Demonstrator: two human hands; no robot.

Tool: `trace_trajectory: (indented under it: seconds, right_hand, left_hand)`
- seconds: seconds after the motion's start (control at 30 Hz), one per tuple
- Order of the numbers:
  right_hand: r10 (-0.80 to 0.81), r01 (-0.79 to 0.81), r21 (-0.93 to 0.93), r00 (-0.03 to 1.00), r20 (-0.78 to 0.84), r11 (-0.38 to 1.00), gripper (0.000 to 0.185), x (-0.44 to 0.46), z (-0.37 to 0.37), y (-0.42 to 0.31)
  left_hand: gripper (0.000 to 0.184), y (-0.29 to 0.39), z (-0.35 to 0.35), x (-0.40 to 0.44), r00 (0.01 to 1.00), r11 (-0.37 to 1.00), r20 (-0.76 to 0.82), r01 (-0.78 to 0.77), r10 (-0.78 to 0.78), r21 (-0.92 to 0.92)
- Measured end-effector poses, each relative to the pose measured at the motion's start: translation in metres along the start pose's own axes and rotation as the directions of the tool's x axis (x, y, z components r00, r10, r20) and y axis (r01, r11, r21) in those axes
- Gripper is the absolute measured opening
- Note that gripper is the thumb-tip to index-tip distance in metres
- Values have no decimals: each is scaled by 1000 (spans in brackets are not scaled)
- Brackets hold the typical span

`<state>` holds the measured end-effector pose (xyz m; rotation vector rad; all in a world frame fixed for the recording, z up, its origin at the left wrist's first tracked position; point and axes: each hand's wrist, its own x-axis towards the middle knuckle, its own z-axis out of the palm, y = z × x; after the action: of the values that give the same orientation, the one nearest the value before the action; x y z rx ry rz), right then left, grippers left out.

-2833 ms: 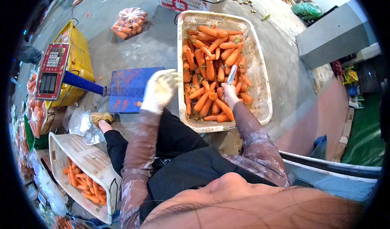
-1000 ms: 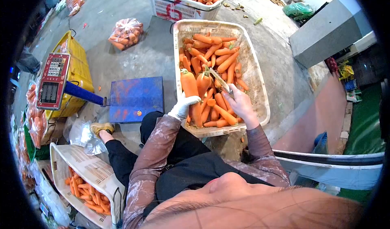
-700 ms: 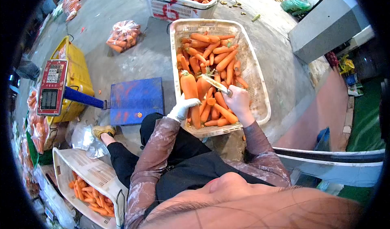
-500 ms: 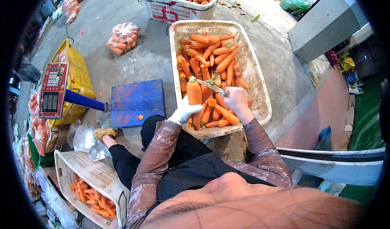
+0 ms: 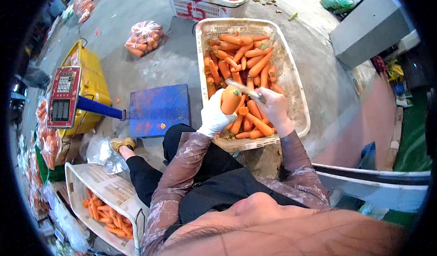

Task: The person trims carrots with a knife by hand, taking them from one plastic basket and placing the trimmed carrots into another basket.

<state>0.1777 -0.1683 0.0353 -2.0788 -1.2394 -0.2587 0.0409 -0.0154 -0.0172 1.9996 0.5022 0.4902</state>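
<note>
A thick orange carrot (image 5: 231, 100) is being held by the left hand (image 5: 213, 115), its fingers being wrapped around the body and its green-tinged crown being left exposed. A knife (image 5: 243, 88) is being gripped by its handle in the closed right hand (image 5: 274, 107), and its pale, narrow blade is being held slantwise near the crown; because of blur, whether the two are touching is not being shown clearly. Both are being held over the left side of a large crate (image 5: 290, 74), above a heap of loose carrots (image 5: 259, 65).

By judgement, a firm, stiff and moderately heavy root is being handled, its smooth skin perhaps being made slippery by damp. It is best being grasped around the thick middle, where a rounded, tapering shape is being offered, with fingers being kept off the blade side. Brittleness is being expected at the thin tip. The knife, being rigid and light, is best being held by the handle only.

Extra grip is probably being lent by the white fabric glove (image 5: 210, 125). The pale plastic of the crate is being broken up by slots and dulled by brown grime.
</note>
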Motion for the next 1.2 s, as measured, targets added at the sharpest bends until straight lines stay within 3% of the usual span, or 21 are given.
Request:
trace_trajectory:
  seconds: [0.03,0.13,0.27,0.4,0.47,0.5,0.53,0.57,0.63,0.67,0.7,0.73,0.77,0.83,0.87,0.9,0.93,1.0,1.03,1.1,1.2]
  right_hand:
    - [-71,75,-81,997,41,994,22,-1,0,-3]
    - [-81,80,-202,997,4,976,26,-9,6,-6]
    - [-30,40,-260,999,41,965,33,-11,9,-6]
    - [37,-2,-311,993,109,950,30,-9,15,24]
    - [377,-162,-648,902,208,744,25,-16,26,81]
    - [384,-172,-647,901,202,743,25,-28,28,100]
    - [480,-320,-596,868,126,737,25,-30,29,118]
    - [570,-451,-534,818,72,715,27,-28,30,129]
    - [626,-494,-494,767,140,715,28,-37,37,131]
    - [661,-538,-448,729,178,714,29,-39,39,134]
    - [669,-558,-395,702,245,730,31,-42,40,135]
    - [628,-460,-469,715,308,754,33,-52,56,158]
    - [650,-452,-495,665,367,742,36,-61,65,171]
    - [670,-441,-520,601,435,732,40,-79,80,185]
    - [626,-356,-521,540,563,776,44,-86,87,189]
    - [570,-270,-505,464,678,820,48,-90,93,192]
    - [568,-271,-501,459,683,822,48,-91,96,188]
    - [405,-119,-395,434,804,911,58,-95,99,174]
    - [426,-84,-427,376,823,900,58,-99,106,174]
    - [435,-64,-444,365,823,894,56,-105,118,178]
    - [522,-45,-536,310,795,843,54,-96,116,174]
  left_hand:
    - [64,-2,2,-1,999,996,-33,41,-38,74]
    - [66,2,5,-7,993,999,-115,-3,9,45]
    - [66,8,1,-11,998,991,-37,63,-59,114]
    - [63,7,3,-8,999,993,-37,34,-30,110]
    - [61,14,4,-9,995,996,-69,-80,78,-29]
    - [59,24,-2,-11,994,995,-44,-96,96,8]
    - [59,21,-3,-7,993,994,-50,-104,105,12]
    - [58,12,-3,-5,980,982,-99,-177,171,-62]
    - [56,-6,-10,-16,964,936,-149,-253,222,-245]
    - [55,-7,-34,-36,981,792,118,196,-157,-577]
    - [64,10,-58,-54,981,637,84,179,-177,-750]
    - [70,-1,-83,-62,993,460,-22,35,-118,-887]
    - [76,-13,-108,-71,990,249,-129,-111,-57,-962]
    - [60,-46,-196,-107,995,28,-97,-97,11,-995]
    - [58,-59,-235,-127,983,-20,-174,-175,-67,-984]
    - [57,-70,-264,-147,945,7,-265,-269,-193,-963]
    - [56,-79,-293,-169,871,72,-359,-356,-336,-932]
    - [53,-93,-336,-211,650,257,-517,-457,-558,-852]
    - [52,-97,-351,-230,535,345,-569,-465,-624,-816]
    - [50,-101,-367,-256,363,466,-629,-444,-687,-765]
    - [46,-106,-370,-268,246,530,-635,-380,-732,-758]
